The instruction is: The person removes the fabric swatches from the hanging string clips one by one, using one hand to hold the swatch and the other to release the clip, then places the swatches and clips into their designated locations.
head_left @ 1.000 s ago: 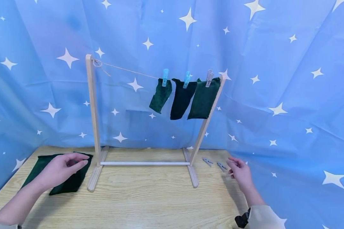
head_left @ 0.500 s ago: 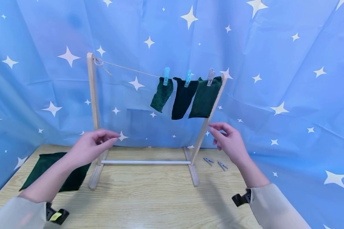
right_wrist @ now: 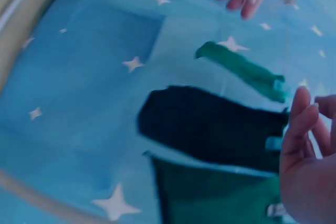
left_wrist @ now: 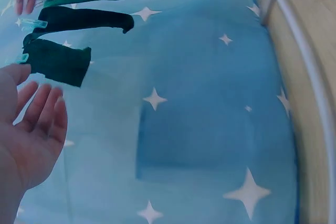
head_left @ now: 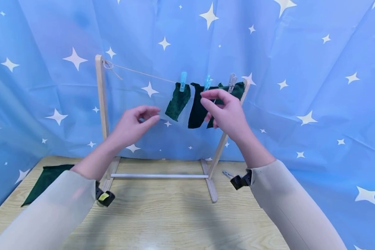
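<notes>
Three green cloth pieces hang by clothespins on a string [head_left: 143, 73] between wooden posts. The leftmost is a small green cloth [head_left: 178, 103] under a blue clothespin [head_left: 183, 82]. A darker cloth [head_left: 195, 111] hangs in the middle from another blue clothespin [head_left: 207, 82], and a clear clothespin [head_left: 232, 83] grips the right cloth [head_left: 238, 91]. My left hand [head_left: 134, 125] is raised below the string, left of the small cloth, fingers loosely bent and holding nothing. In front of the right two cloths is my right hand [head_left: 226, 111], partly hiding them, with nothing seen between its fingers.
A wooden rack [head_left: 100, 93] with a white crossbar [head_left: 159, 176] stands on the wooden table [head_left: 162, 215]. Another dark green cloth [head_left: 45, 181] lies at the left, partly behind my sleeve. A clothespin [head_left: 227, 174] lies right of the rack. Behind hangs a blue starry curtain [head_left: 325, 86].
Both hands have risen from the table sides and moved inward toward the hanging cloths. The right sleeve and wrist camera now cover one of the two loose clothespins. The hanging cloths stay in place.
</notes>
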A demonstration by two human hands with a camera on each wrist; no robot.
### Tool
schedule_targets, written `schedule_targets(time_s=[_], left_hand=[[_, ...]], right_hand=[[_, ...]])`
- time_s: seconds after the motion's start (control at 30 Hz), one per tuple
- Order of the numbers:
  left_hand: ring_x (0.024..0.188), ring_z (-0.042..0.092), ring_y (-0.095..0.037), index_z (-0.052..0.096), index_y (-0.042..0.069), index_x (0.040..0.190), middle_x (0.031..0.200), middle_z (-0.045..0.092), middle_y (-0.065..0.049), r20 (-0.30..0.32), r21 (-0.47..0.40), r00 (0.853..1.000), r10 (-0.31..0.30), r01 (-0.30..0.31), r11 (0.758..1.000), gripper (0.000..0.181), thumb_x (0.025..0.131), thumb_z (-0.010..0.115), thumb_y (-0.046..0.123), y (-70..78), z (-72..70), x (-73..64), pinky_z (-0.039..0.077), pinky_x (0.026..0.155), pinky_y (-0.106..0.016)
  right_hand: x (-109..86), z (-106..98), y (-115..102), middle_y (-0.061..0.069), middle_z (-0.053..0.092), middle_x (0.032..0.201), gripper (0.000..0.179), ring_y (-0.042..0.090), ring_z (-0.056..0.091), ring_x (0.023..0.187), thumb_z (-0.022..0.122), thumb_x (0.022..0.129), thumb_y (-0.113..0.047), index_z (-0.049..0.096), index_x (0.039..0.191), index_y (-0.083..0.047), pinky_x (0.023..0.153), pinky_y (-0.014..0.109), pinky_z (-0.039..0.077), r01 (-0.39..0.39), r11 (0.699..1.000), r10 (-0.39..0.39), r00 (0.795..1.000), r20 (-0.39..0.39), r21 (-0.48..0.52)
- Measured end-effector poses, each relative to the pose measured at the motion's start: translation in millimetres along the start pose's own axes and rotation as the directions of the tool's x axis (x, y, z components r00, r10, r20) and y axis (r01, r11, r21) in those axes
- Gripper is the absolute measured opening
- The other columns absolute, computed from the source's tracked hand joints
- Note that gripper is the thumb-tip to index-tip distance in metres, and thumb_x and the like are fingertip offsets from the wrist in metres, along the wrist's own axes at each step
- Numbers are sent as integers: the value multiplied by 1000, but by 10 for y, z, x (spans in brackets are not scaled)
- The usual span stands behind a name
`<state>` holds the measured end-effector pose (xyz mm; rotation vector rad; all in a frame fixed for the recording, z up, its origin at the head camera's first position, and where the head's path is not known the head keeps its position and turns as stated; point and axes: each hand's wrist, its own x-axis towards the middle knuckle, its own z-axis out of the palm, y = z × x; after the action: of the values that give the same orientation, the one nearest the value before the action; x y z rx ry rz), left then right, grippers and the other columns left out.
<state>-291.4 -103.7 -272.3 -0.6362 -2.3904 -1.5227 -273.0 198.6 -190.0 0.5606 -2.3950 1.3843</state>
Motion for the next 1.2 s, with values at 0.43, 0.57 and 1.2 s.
schedule_targets(time_s=[0.43, 0.57, 1.2], left_hand=[[145, 57, -30, 56, 13, 160, 155, 62, -13, -92, -164, 996, -7, -8, 986, 58, 109, 70, 39, 188, 314, 541, 52, 119, -52], [139, 62, -27, 61, 14, 155, 150, 66, -11, -107, -227, 993, -53, 28, 974, 54, 109, 69, 41, 222, 368, 607, 54, 116, -49], [112, 77, -28, 74, 8, 127, 124, 81, -14, -116, -349, 979, -168, 118, 930, 34, 108, 73, 37, 330, 451, 620, 64, 99, -39]], right_hand=[[504, 358, -493, 0, 59, 155, 42, 30, 76, 82, 66, 112, -29, 62, 152, -17, 60, 29, 59, 50, 993, -51, 999, -12, -103], [589, 409, -556, -2, 56, 161, 46, 28, 77, 83, 65, 113, -31, 58, 157, -18, 63, 29, 60, 2, 989, -6, 1000, -23, -151], [569, 408, -505, 3, 68, 135, 31, 19, 73, 65, 73, 108, -32, 68, 133, -15, 56, 27, 55, -61, 993, 59, 998, -17, -99]])
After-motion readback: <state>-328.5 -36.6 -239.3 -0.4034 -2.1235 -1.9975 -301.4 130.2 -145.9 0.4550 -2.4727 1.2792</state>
